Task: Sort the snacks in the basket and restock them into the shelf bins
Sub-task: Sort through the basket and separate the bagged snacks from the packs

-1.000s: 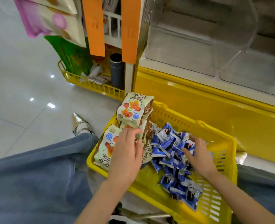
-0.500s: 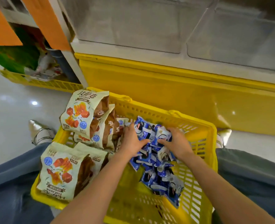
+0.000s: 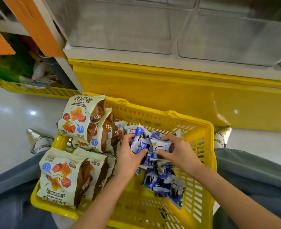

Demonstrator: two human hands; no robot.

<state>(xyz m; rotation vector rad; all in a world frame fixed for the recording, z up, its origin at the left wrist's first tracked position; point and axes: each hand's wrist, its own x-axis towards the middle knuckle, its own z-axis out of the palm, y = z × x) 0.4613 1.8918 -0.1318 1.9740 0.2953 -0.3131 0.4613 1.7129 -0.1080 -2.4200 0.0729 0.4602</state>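
Note:
A yellow plastic basket (image 3: 207, 146) sits on the floor between my knees. Several cream-and-brown snack bags (image 3: 80, 119) fill its left side, one pair (image 3: 62, 176) lying at the near left corner. A heap of small blue-and-white snack packets (image 3: 166, 182) lies in the middle. My left hand (image 3: 128, 156) and my right hand (image 3: 177, 151) face each other over the heap, both closed around a bunch of the blue packets (image 3: 144, 142) lifted slightly above the rest. Two clear shelf bins (image 3: 120, 27) (image 3: 235, 35) stand above, apparently holding nothing.
A yellow shelf base panel (image 3: 169, 90) runs behind the basket. A second yellow wire basket (image 3: 34, 91) with goods sits at far left, below orange tags (image 3: 35, 25). My jeans-clad legs (image 3: 252, 182) flank the basket, and silver shoes (image 3: 37, 139) rest on the glossy white floor.
My left hand left the cream bags and moved right to the blue packets. Both hands closed in and gathered a bunch of packets. The view shifted closer to the shelf.

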